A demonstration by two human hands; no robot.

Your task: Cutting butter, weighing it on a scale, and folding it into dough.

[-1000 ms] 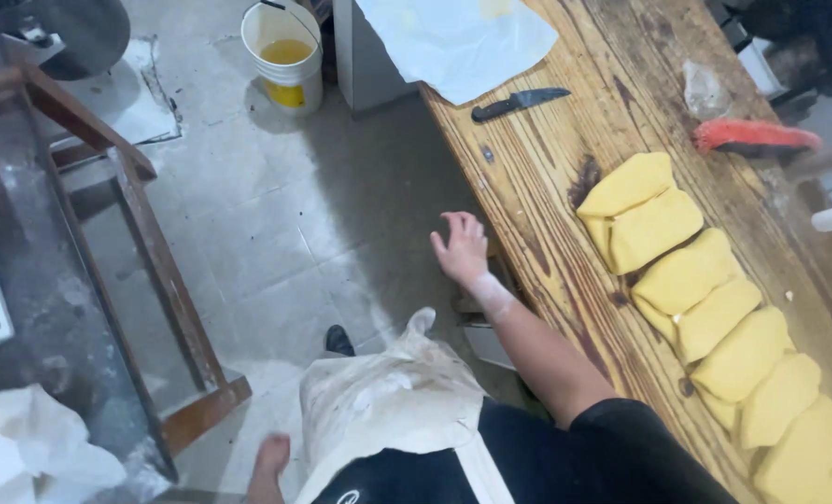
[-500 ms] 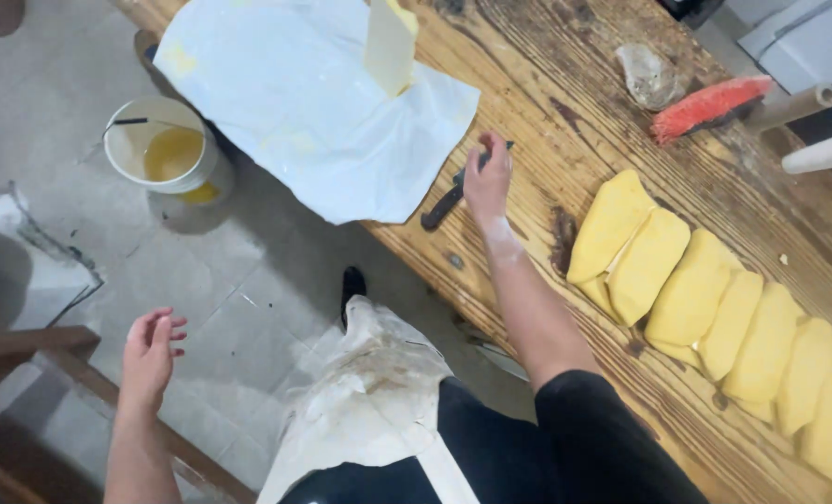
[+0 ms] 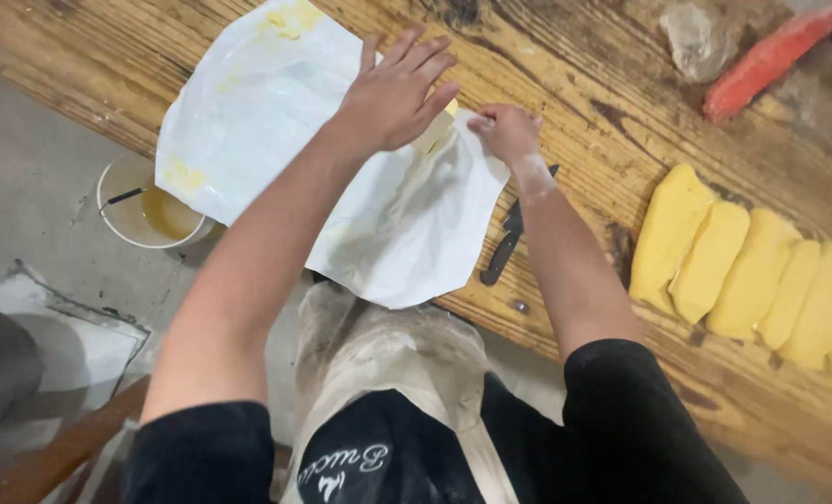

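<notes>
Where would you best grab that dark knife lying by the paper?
Probably by the handle end of the knife, which points toward the table's near edge. Come from above on that side; the other end runs under the right forearm.

The wooden bench is carrying a white sheet overhanging its edge at ten o'clock, a dark knife lying near centre, yellow slabs sitting in a row at four o'clock, and an orange tool resting at one o'clock.

Both hands have come up onto the white sheet — left, right.
</notes>
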